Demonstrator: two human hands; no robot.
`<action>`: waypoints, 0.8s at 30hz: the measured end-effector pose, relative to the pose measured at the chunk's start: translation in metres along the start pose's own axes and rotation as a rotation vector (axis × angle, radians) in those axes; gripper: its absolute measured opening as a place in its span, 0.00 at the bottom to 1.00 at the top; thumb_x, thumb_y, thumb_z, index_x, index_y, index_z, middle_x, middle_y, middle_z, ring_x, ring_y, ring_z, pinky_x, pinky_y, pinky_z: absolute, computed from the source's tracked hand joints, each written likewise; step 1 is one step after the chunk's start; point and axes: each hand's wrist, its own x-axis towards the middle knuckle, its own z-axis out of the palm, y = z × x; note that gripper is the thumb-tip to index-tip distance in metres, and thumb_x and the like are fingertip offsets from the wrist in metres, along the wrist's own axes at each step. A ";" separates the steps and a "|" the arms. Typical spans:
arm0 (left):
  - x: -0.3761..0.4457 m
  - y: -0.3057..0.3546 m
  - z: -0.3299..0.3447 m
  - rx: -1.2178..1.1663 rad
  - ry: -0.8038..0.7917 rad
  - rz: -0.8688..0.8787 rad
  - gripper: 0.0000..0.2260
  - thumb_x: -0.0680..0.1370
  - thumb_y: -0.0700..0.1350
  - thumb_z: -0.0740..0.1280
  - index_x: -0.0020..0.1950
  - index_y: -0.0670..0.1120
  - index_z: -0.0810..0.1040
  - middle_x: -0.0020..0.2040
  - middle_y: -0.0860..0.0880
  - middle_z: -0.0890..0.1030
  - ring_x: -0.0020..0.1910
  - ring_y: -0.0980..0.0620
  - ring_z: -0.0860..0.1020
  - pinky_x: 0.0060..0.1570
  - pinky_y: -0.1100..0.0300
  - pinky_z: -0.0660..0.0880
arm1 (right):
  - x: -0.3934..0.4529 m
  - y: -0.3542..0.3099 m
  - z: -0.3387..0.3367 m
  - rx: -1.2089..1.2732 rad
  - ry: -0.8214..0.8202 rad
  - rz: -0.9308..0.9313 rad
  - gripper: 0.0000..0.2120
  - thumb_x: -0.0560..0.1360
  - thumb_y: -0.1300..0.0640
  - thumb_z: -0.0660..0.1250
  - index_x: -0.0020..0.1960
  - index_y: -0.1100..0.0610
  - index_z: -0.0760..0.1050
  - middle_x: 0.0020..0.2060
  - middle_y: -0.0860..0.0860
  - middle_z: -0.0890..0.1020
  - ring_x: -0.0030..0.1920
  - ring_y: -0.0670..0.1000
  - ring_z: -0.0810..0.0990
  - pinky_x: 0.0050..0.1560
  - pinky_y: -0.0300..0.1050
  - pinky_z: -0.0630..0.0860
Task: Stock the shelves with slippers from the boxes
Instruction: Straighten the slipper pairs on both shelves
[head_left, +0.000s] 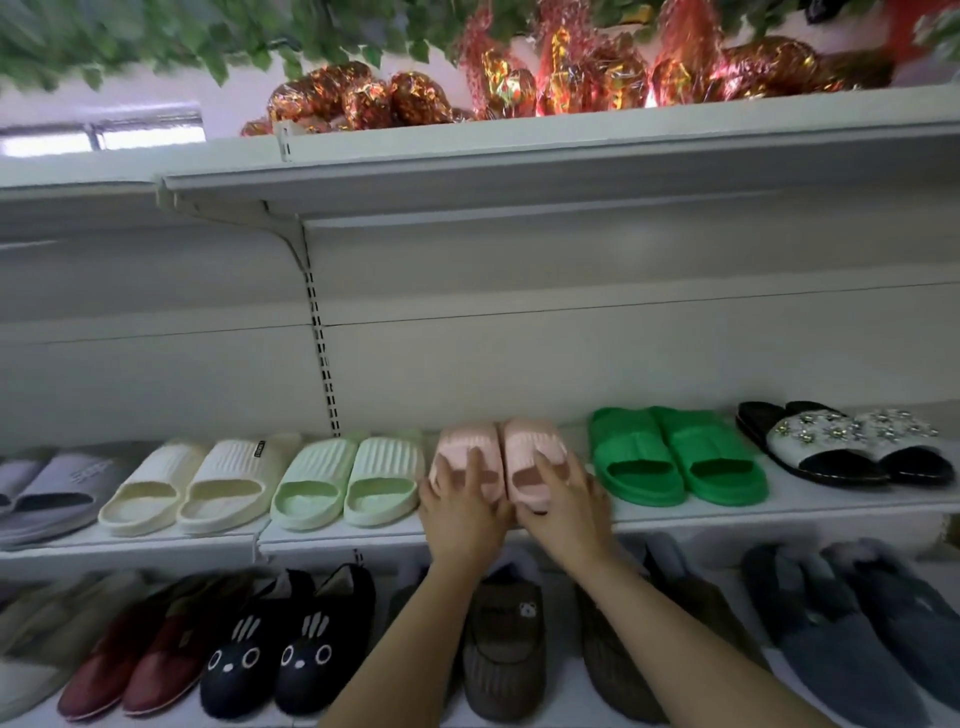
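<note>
Nearest: two bare forearms enter from bottom edge, elbows cut off by frame. Beneath them, lower shelf (571, 691) carries closed slippers: black cat-face pair (288, 644), maroon pair (140, 649), brown bear-patch slipper (504, 644) partly hidden by the arms, grey plush pair (857, 623) at right; far-left items blurred, type unclear.

Mid: left hand (460, 512) and right hand (569, 506) rest on the heel ends of the pink slide pair (498, 457), fingers spread and laid over each strap w/ thumbs toward the inner sides. Heels hidden under the palms, so cannot tell whether the hands clasp the slides or only press them. Pair sits on middle shelf (727, 512), two slides touching side by side, toes toward back wall.

Same row, left to right: grey slides (47, 488) (cut off at edge), cream slides (192, 483), pale green slides (348, 480), then pink; bright green slides (675, 454) just beside right hand; black-and-white beaded sandals (841, 441).

Far: top shelf (571, 156) w/ red-gold foil-wrapped goods (519, 78), contents unreadable; green leaf garland (208, 31) blurred above.
</note>
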 end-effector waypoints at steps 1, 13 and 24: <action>-0.001 0.001 0.003 0.017 0.018 -0.009 0.35 0.77 0.65 0.59 0.81 0.57 0.50 0.81 0.40 0.51 0.76 0.35 0.57 0.73 0.45 0.59 | 0.000 0.001 0.002 -0.005 0.003 0.002 0.36 0.69 0.38 0.68 0.74 0.41 0.62 0.75 0.53 0.61 0.67 0.61 0.68 0.66 0.53 0.66; 0.003 0.016 0.006 -0.132 0.333 0.019 0.34 0.74 0.63 0.54 0.77 0.48 0.66 0.76 0.37 0.65 0.74 0.35 0.63 0.72 0.41 0.61 | -0.016 0.031 -0.020 0.100 0.253 -0.091 0.31 0.70 0.39 0.58 0.71 0.48 0.71 0.69 0.57 0.72 0.65 0.62 0.72 0.63 0.58 0.71; -0.016 0.171 0.058 -0.172 0.043 0.274 0.34 0.73 0.62 0.55 0.77 0.50 0.65 0.78 0.34 0.58 0.73 0.30 0.62 0.73 0.40 0.58 | 0.015 0.178 -0.078 -0.111 0.060 0.170 0.38 0.71 0.39 0.68 0.77 0.40 0.56 0.78 0.57 0.52 0.74 0.68 0.53 0.71 0.64 0.55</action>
